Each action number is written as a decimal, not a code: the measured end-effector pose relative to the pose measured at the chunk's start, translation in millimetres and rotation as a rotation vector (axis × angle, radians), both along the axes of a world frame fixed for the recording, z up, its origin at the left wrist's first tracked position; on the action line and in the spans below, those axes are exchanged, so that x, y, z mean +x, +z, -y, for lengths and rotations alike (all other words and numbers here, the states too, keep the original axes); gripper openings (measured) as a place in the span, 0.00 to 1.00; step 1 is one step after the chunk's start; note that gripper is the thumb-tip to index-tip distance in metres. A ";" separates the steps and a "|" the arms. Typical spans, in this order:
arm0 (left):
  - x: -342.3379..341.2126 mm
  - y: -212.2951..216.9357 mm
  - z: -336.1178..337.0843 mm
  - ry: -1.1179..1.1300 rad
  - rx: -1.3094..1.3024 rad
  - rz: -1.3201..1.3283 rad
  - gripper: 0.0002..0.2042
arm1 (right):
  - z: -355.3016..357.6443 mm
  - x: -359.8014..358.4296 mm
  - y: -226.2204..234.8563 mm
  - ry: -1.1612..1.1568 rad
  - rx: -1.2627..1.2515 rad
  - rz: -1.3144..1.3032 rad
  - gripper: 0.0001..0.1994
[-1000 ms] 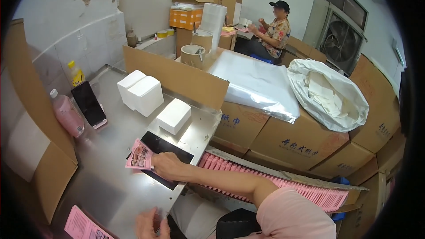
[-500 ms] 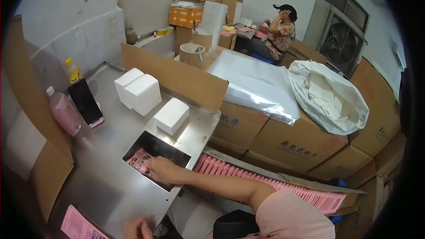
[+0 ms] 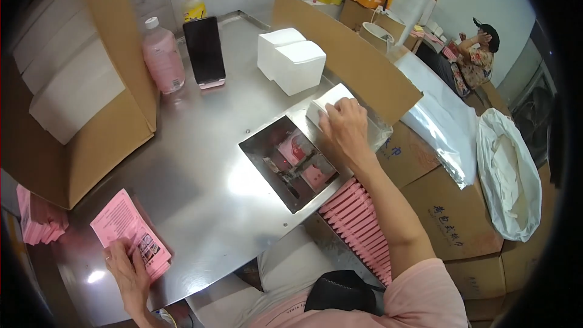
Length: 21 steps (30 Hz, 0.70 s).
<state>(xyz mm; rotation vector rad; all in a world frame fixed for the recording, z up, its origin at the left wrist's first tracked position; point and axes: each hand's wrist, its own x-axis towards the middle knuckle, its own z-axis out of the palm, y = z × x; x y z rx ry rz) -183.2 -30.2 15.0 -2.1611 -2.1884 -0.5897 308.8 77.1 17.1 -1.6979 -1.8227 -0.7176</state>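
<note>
My right hand (image 3: 345, 126) rests on a small stack of white cards (image 3: 328, 101) at the far right of the steel table (image 3: 200, 164), fingers curled over its edge, pinching the top ones. Just near of it, the open slot (image 3: 290, 161) in the table shows pink packets inside. My left hand (image 3: 129, 273) lies spread flat on a pile of pink leaflets (image 3: 130, 234) at the near left. A phone (image 3: 204, 50) and a pink bottle (image 3: 163, 58) stand far left.
</note>
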 end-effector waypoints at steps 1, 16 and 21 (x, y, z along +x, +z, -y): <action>-9.4 -6.7 1.0 -0.056 0.070 -0.065 0.12 | -2.0 3.4 -2.9 -0.007 -0.004 -0.038 0.06; 165.9 -7.8 -17.4 -0.706 0.071 0.300 0.35 | 89.6 -111.9 -4.8 0.802 -0.117 -0.026 0.17; 170.9 -5.4 -12.2 -0.524 -0.064 0.124 0.41 | 73.3 -137.6 -20.0 0.625 -0.112 0.133 0.17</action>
